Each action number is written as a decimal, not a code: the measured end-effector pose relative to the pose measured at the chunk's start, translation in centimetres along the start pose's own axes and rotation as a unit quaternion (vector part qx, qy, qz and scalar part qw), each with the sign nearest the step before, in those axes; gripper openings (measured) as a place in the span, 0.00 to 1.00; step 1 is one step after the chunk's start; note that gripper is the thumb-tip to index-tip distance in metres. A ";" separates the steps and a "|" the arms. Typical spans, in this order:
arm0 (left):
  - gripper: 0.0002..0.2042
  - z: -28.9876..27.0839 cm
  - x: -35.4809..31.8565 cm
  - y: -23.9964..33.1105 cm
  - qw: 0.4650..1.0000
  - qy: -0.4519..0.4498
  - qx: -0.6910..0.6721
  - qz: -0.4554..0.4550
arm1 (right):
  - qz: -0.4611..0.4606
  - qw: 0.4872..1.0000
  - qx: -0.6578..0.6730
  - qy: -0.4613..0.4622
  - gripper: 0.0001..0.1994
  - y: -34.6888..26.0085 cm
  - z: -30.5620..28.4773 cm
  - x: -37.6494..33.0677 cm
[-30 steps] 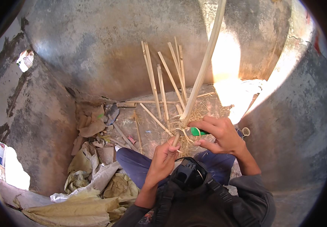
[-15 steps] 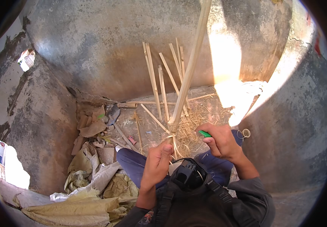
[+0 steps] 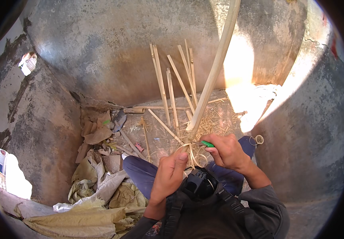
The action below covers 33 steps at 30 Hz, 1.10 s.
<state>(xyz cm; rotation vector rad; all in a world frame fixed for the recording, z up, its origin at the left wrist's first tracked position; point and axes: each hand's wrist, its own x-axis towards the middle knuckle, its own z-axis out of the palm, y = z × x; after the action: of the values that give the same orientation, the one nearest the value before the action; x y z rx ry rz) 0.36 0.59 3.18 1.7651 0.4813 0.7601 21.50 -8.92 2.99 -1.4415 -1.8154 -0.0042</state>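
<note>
A curved, stained grey wall [image 3: 120,59] rises at the back, sunlit in a bright band toward the right, above a dusty floor [image 3: 160,149] strewn with straw-like shavings [image 3: 216,123]. Crumpled yellowish and white sacks [image 3: 80,219] fill the lower left, just below a heap of brown debris [image 3: 94,135]. The person sits with blue-trousered legs [image 3: 139,171] bent, one to each side. A long pale bamboo strip [image 3: 215,71] slants from the top edge down to a spot between the two hands, and several shorter slats [image 3: 171,95] stand tilted against the wall behind it. The left hand [image 3: 170,171] is curled closed, thumb uppermost, around the strip's lower end, though its fingers are mostly hidden. The right hand [image 3: 229,153] is closed around a green-handled knife [image 3: 207,143], whose short blade points left, close to the strip; whether they touch is unclear. Thin peeled curls [image 3: 198,162] hang between the hands, and a small round tan piece [image 3: 259,139] sits beside the right knee
</note>
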 end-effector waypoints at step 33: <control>0.12 1.5 -0.6 0.0 0.947 0.107 0.299 0.050 | 0.078 0.990 -0.109 0.052 0.11 -2.8 1.6 -0.7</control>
<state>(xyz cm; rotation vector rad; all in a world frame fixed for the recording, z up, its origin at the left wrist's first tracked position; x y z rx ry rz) 0.98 -0.82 2.78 2.2908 0.8385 0.9498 18.34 -9.69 2.77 -1.7016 -1.6539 -0.2006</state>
